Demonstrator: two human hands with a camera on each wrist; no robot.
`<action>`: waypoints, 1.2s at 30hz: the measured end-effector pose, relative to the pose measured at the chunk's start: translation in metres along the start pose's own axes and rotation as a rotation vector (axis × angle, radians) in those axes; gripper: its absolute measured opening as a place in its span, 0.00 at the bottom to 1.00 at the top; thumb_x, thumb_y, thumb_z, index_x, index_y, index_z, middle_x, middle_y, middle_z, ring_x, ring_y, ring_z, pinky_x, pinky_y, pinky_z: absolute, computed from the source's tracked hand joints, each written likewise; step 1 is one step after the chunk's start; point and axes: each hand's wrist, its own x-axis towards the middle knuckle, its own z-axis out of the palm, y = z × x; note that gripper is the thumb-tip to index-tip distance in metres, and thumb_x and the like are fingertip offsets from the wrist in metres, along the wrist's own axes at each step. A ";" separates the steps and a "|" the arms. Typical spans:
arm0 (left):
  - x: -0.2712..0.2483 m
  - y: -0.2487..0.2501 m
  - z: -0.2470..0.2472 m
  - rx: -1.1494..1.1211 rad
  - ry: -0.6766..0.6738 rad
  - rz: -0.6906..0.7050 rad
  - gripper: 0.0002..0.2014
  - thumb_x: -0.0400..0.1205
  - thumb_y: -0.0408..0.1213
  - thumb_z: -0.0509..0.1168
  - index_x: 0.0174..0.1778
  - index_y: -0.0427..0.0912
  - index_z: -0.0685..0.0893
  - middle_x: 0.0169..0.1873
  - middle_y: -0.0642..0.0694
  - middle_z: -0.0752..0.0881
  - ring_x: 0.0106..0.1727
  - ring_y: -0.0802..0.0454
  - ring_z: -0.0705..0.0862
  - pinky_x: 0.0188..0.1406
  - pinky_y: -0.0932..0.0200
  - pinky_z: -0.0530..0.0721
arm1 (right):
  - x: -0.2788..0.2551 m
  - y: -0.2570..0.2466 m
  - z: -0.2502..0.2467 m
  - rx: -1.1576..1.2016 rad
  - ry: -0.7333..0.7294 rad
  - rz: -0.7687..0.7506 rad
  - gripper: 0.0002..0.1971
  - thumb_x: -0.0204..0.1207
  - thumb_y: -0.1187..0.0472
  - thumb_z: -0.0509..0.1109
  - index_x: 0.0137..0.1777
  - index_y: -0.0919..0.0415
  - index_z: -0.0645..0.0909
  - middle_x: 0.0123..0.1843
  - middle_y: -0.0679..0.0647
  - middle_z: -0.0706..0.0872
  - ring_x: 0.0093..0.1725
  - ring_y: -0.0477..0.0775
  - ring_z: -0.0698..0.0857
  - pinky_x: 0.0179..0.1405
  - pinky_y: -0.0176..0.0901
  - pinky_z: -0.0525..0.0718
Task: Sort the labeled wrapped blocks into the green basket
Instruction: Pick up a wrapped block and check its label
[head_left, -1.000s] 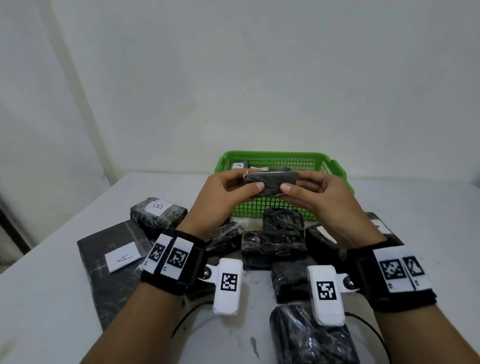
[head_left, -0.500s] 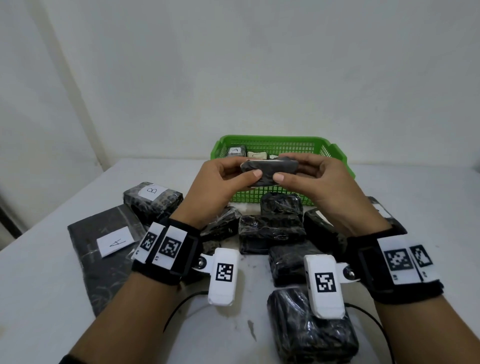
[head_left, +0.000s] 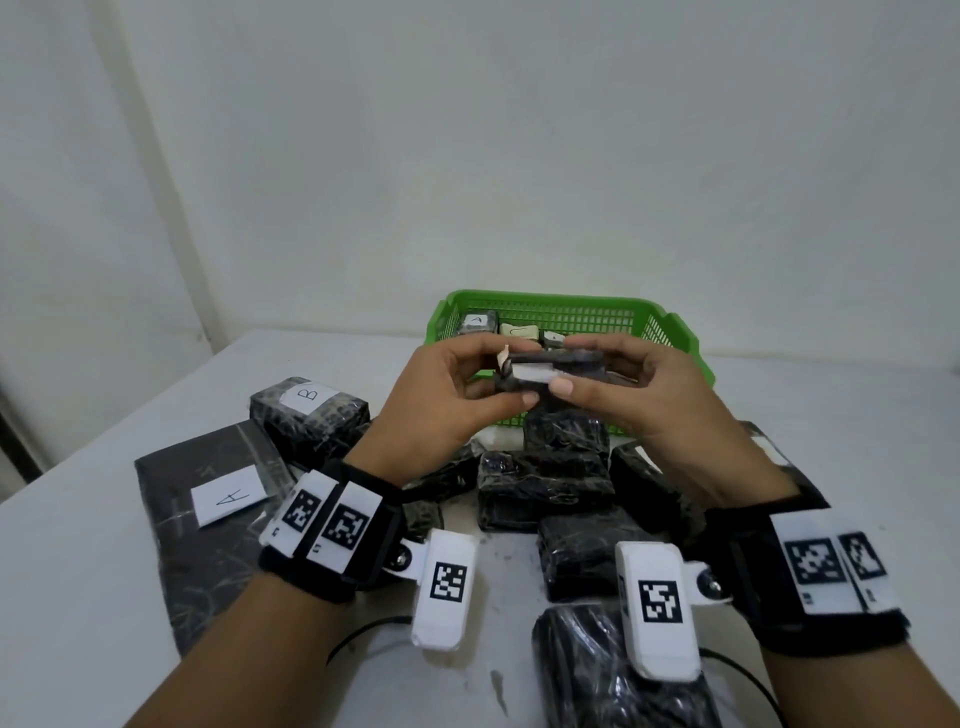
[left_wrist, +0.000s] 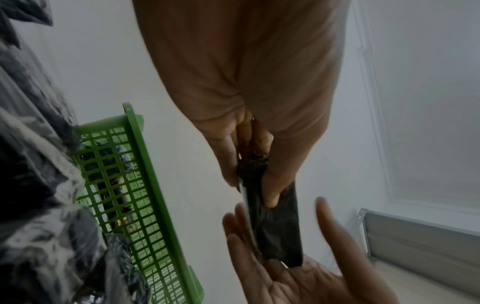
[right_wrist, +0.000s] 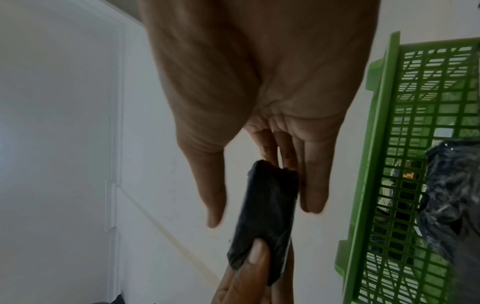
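A small black wrapped block with a white label hangs in the air in front of the green basket. My left hand pinches its left end between thumb and fingers. My right hand curves its fingers over the other end, and its thumb stands just off the block. Inside the basket lie a block labeled A and two more small pieces.
On the white table sit a block labeled B, a flat dark packet labeled A and several black wrapped blocks crowded between my wrists. A wall stands behind the basket.
The held block has been turned between both hands, and its white label now faces me. Both hands stay in front of the basket; the right thumb has eased off the block.
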 end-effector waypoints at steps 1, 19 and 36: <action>0.001 -0.001 0.000 -0.003 -0.011 0.015 0.21 0.75 0.14 0.73 0.64 0.28 0.85 0.62 0.35 0.90 0.67 0.46 0.89 0.68 0.55 0.86 | 0.000 0.000 0.000 0.063 -0.024 0.044 0.31 0.60 0.52 0.86 0.64 0.63 0.89 0.60 0.59 0.94 0.61 0.58 0.94 0.58 0.49 0.93; 0.002 -0.008 0.004 0.044 0.055 -0.020 0.16 0.80 0.23 0.73 0.63 0.39 0.90 0.54 0.43 0.94 0.57 0.45 0.92 0.59 0.55 0.89 | -0.002 0.005 0.002 -0.063 0.098 0.017 0.11 0.70 0.67 0.85 0.52 0.60 0.93 0.47 0.55 0.97 0.49 0.52 0.96 0.50 0.35 0.91; 0.001 -0.005 0.002 0.093 0.056 0.030 0.18 0.76 0.21 0.77 0.60 0.39 0.90 0.54 0.45 0.94 0.58 0.50 0.92 0.64 0.54 0.88 | 0.000 0.010 -0.001 -0.089 0.096 -0.037 0.19 0.65 0.74 0.86 0.56 0.62 0.91 0.51 0.53 0.97 0.53 0.49 0.95 0.57 0.39 0.92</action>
